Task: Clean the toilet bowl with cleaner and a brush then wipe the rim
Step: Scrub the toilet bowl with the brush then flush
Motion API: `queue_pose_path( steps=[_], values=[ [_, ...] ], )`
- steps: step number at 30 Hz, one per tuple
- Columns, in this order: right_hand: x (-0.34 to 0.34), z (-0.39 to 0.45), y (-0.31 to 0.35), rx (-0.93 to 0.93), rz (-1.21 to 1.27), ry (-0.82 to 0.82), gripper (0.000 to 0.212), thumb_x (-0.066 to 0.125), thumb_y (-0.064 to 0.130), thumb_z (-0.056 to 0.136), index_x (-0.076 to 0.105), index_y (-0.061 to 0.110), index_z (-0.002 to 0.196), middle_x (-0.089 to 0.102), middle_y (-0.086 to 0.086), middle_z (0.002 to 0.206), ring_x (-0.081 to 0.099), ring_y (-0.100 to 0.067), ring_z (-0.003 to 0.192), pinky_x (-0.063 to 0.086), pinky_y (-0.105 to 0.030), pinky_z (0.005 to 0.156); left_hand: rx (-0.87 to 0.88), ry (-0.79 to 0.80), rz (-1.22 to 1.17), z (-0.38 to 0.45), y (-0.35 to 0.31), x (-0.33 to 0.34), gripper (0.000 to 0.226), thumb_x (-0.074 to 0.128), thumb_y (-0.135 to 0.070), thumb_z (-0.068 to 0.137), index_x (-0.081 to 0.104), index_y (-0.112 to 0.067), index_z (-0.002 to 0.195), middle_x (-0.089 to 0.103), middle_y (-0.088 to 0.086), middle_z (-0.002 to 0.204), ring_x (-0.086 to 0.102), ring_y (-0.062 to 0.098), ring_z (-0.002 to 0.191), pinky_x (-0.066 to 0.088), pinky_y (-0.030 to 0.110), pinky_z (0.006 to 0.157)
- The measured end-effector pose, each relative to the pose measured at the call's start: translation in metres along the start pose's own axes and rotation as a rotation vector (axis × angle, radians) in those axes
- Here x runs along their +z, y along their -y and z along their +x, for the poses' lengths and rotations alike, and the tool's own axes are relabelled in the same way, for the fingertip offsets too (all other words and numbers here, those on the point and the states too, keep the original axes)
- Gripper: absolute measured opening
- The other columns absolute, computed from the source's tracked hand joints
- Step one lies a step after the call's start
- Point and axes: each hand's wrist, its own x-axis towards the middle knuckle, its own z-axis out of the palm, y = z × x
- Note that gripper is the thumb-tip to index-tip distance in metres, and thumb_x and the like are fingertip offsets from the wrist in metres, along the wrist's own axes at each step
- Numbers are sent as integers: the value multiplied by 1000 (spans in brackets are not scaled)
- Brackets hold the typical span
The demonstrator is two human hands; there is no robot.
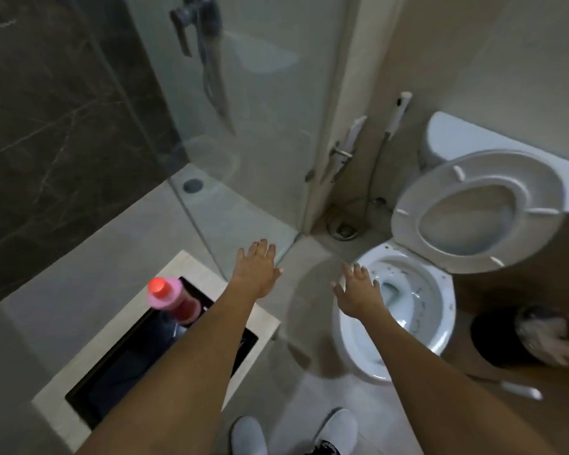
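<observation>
Head view: the toilet bowl (417, 310) is white and sits on the right side. It is the thing to find the rest by. Its inside has dark specks on it, and there is water at the bottom. The seat (476, 208) is tipped up behind the bowl, against the tank (447, 133).

The right hand (358, 290) is held out flat over the left edge of the bowl. Its fingers are spread wide and it holds nothing. The left hand (257, 267) is further left of the bowl, over the floor near the glass shower wall (243, 126). Its fingers are straight and spread too, and it holds nothing.

A pink bottle (173, 300) with a red cap stands well to the left of the bowl, at the edge of a dark sink (119, 372) with a pale rim. The left arm hides part of it.

A black bin (496, 336) sits just to the right of the bowl. A white stick-like thing (519, 389) lies on the floor in front of the bin; it is too blurry to tell what it is. A spray hose (398, 110) hangs on the wall behind the bowl, to its left.

Two white shoes (293, 431) are at the bottom, in front of the bowl.
</observation>
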Motion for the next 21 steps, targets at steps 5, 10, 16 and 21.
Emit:
queue_pose_path(
  steps=[5,10,16,21],
  values=[
    [-39,-6,-75,107,37,-45,62,31,43,101,10,17,154,8,-11,160,6,-28,148,13,-49,116,129,-41,-4,32,-85,-31,66,28,-46,100,6,-11,151,3,10,159,6,26,145,10,48,116],
    [-65,-3,-145,187,79,-67,61,31,45,101,15,15,153,10,-11,160,7,-28,148,13,-49,118,210,-51,6,64,-159,-53,67,30,-47,100,7,-11,152,3,10,159,4,23,146,10,46,116],
    [-74,1,-219,293,130,-81,61,33,46,100,17,17,152,10,-12,160,4,-27,148,11,-49,117,278,-24,40,98,-233,-59,68,32,-48,99,10,-11,151,4,11,159,7,25,146,12,46,116],
    [-66,-3,-269,410,166,-42,63,32,45,101,10,18,154,5,-12,160,1,-28,148,9,-48,118,364,34,122,119,-280,-48,68,31,-49,99,10,-10,151,4,11,159,6,25,146,12,45,115]
  ],
)
